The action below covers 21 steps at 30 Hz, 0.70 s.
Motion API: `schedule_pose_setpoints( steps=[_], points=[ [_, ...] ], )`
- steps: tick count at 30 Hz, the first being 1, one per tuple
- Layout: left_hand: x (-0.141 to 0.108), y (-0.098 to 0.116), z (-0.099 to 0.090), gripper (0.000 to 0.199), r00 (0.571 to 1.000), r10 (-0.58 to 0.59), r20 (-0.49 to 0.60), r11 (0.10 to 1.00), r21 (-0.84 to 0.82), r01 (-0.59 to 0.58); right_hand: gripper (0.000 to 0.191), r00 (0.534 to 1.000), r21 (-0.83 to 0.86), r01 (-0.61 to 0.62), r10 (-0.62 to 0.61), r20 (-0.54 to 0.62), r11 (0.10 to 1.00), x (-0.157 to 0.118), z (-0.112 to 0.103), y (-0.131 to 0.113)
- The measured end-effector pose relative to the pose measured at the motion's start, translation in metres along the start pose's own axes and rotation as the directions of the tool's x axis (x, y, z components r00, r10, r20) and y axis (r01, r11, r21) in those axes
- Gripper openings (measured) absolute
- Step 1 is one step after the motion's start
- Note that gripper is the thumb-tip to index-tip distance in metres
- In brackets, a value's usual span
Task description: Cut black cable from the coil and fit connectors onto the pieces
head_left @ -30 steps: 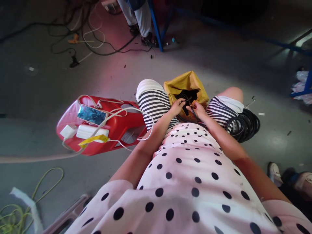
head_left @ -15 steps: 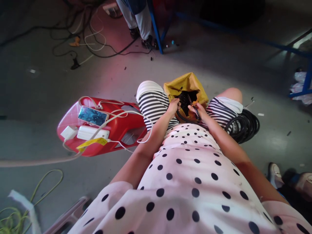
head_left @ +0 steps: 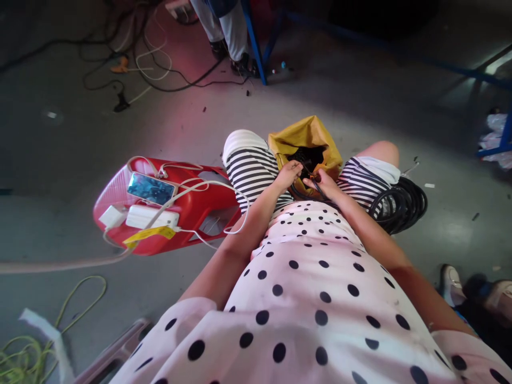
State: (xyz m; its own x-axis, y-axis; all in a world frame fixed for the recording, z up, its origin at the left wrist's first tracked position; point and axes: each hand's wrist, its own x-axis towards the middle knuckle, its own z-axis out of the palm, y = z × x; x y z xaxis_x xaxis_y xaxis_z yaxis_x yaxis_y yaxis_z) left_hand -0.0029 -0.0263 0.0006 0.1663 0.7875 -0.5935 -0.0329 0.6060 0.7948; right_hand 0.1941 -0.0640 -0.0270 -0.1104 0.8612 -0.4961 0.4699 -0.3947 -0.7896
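The right hand [head_left: 328,186] gripped a black cable [head_left: 318,189], judged flexible, springy, best held near its tip; the left hand's [head_left: 288,176] grip was indeterminable.

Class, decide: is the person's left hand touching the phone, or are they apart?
Apart: the head view shows the striped trouser leg between the left hand and the phone.

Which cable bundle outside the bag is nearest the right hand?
The black coil beside the right thigh. The yellow-green tangle lies lower left, the black-and-white tangle upper left, both farther off.
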Motion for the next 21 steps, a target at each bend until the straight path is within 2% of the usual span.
schedule_pose_setpoints(
  steps=[6,12,18,21],
  points=[
    [-0.001,0.002,0.005,0.026,1.000,-0.028,-0.002,0.998,0.052,0.028,0.072,0.998,-0.058,-0.063,0.063,-0.012,0.996,-0.003,0.002,-0.010],
    [-0.003,0.001,0.007,0.025,1.000,0.007,-0.015,0.996,0.092,-0.006,0.072,0.999,-0.019,-0.043,0.042,-0.027,0.999,-0.003,0.009,-0.008],
    [-0.003,0.000,0.006,0.021,1.000,0.012,-0.024,0.998,0.062,-0.010,0.074,0.999,0.079,-0.050,0.051,-0.016,0.996,-0.004,0.013,-0.007],
    [-0.001,-0.002,0.005,0.021,1.000,0.021,-0.020,0.998,0.056,-0.020,0.072,0.998,0.025,-0.052,0.053,-0.043,0.998,-0.005,0.012,-0.012]
  ],
)
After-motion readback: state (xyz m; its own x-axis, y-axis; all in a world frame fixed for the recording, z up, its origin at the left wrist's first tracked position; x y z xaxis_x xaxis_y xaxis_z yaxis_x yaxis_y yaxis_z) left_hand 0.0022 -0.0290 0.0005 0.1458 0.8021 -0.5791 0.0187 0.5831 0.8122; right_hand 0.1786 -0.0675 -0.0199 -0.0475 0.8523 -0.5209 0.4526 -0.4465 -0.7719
